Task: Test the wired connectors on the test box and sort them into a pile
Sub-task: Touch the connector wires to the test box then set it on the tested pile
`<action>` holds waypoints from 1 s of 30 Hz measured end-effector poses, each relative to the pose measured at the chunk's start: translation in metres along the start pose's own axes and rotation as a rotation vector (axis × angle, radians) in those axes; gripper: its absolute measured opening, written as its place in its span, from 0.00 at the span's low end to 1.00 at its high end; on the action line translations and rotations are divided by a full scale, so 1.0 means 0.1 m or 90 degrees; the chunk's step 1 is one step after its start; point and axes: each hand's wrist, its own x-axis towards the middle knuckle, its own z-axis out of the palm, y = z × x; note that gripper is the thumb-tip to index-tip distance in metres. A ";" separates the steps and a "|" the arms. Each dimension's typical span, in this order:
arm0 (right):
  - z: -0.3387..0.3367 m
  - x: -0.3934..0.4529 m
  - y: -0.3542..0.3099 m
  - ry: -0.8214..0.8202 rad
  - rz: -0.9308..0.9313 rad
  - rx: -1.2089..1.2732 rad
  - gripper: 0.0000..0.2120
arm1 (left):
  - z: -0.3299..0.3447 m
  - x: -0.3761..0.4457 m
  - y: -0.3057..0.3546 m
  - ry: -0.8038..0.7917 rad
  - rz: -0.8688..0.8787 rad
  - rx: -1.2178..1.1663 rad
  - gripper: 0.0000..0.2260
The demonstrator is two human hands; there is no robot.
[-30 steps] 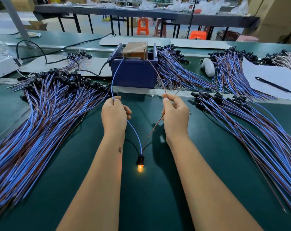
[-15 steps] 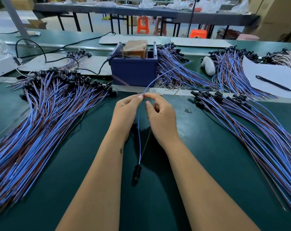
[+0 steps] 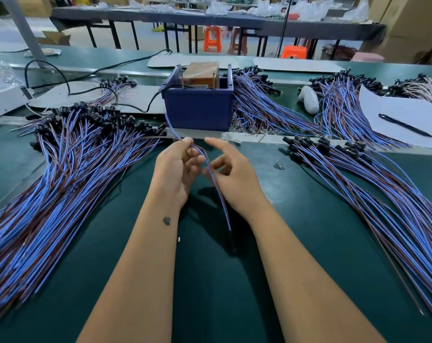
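Note:
My left hand (image 3: 175,169) pinches both leads of one wired connector (image 3: 216,189), a blue and a brown wire running down between my hands; its black end near the table is dark and blurred. Just right of it, my right hand (image 3: 232,174) has its fingers spread and holds nothing. The blue test box (image 3: 199,110) with a brown block inside stands straight ahead beyond my hands. A large pile of connectors (image 3: 56,174) fans out on my left. Another pile (image 3: 373,194) lies on my right.
More wire bundles (image 3: 267,110) lie behind and right of the box. A white sheet (image 3: 405,112) with a black pen (image 3: 404,125) is at the far right, beside a white object (image 3: 309,99). A black cable (image 3: 68,85) runs to the box. The mat is green.
The wires left the test box and the lamp went out. My hands came together; my right hand then let go and opened, leaving both leads in my left hand.

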 end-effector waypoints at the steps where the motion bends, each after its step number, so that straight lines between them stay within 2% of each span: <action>1: 0.03 -0.01 0.01 -0.029 -0.006 -0.013 0.23 | -0.01 0.00 0.00 0.016 0.015 0.004 0.09; 2: 0.05 -0.02 0.00 -0.052 -0.004 0.008 0.22 | -0.03 0.01 -0.01 0.034 0.033 0.015 0.09; 4: 0.06 -0.02 -0.02 -0.064 -0.006 0.112 0.14 | -0.05 0.00 -0.02 0.054 0.063 0.036 0.08; 6: 0.05 0.00 -0.03 -0.007 -0.003 0.179 0.09 | -0.06 -0.01 -0.02 0.030 0.078 0.065 0.08; 9: -0.03 0.05 0.01 0.151 0.059 0.166 0.14 | -0.03 -0.08 -0.02 -0.099 0.098 0.165 0.08; 11: -0.10 0.08 0.06 0.208 0.101 0.150 0.15 | 0.02 -0.16 -0.04 -0.209 0.110 0.272 0.08; 15: -0.27 0.11 0.06 0.253 0.133 0.201 0.14 | 0.13 -0.30 -0.15 -0.398 0.047 0.396 0.12; 18: -0.44 0.04 0.05 0.245 0.143 0.187 0.14 | 0.20 -0.38 -0.21 -0.424 0.057 0.457 0.14; 20: -0.61 -0.01 0.07 0.229 0.156 0.094 0.13 | 0.25 -0.44 -0.27 -0.442 0.068 0.485 0.13; 23: -0.98 -0.05 0.06 0.202 0.146 -0.180 0.10 | 0.33 -0.53 -0.36 -0.444 0.065 0.513 0.11; 28: -1.69 -0.05 -0.06 0.141 0.127 -0.579 0.16 | 0.39 -0.58 -0.51 -0.386 0.093 0.649 0.10; 30: -1.92 -0.07 -0.09 0.156 0.135 -0.694 0.16 | 0.40 -0.58 -0.53 -0.378 0.090 0.664 0.10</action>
